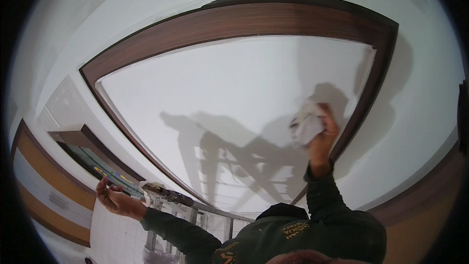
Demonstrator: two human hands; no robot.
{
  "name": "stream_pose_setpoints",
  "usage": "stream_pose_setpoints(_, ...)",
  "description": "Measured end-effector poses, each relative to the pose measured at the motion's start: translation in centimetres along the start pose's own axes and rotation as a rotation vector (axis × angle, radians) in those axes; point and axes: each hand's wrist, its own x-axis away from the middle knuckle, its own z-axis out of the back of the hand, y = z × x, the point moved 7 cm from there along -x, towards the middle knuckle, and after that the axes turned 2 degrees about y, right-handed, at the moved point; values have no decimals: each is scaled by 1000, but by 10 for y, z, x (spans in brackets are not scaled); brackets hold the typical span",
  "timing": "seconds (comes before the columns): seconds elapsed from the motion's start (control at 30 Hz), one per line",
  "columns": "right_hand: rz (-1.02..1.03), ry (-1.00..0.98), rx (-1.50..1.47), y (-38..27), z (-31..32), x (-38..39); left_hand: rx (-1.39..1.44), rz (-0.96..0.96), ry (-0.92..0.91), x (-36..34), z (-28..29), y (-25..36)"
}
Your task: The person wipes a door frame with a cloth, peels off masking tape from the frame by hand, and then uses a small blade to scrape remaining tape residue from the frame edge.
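Observation:
My right hand (323, 129) grips a crumpled pale cloth (305, 120) at the lower right of a white panel (229, 78), which has a dark brown wooden frame (264, 17). The hand and cloth cast a shadow there; whether the cloth touches the panel is hard to tell. My left hand (115, 198) is out at the lower left, fingers loosely curled and apart, with nothing visible in them. It is beside the stained top (168, 194) of a metal stepladder (228, 227), not visibly gripping it.
Further left are a dark-framed recessed opening (75, 134) and an orange panel with a pale middle band (34, 161). A white tiled surface (117, 230) shows below. White wall (415, 58) surrounds the frame, with brown panelling (420, 200) at lower right.

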Motion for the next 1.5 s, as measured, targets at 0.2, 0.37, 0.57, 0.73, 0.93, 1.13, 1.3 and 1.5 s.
stream_pose_setpoints(0.2,-98,-287,-200,-28,-95,35,496,-257,-601,90,-52,96)
stream_pose_setpoints(0.37,62,-435,-207,-67,-139,60,344,209,-1091,184,-96,60)
stream_pose_setpoints(0.57,79,-604,-200,-68,-158,91,579,423,-1278,224,-96,50)
stream_pose_setpoints(0.73,-87,-1026,-334,-72,-168,93,460,541,-1289,211,-83,38)
stream_pose_setpoints(0.93,-520,-1142,-534,-39,-159,84,392,467,-1371,200,-74,48)
stream_pose_setpoints(1.13,-655,-1021,-622,-37,-180,102,273,141,-1423,196,-74,64)
stream_pose_setpoints(1.3,-802,-1079,-598,-13,-183,125,208,73,-1459,203,-78,59)
stream_pose_setpoints(1.5,-966,-1029,-694,-21,-189,131,163,-5,-1551,209,-82,63)
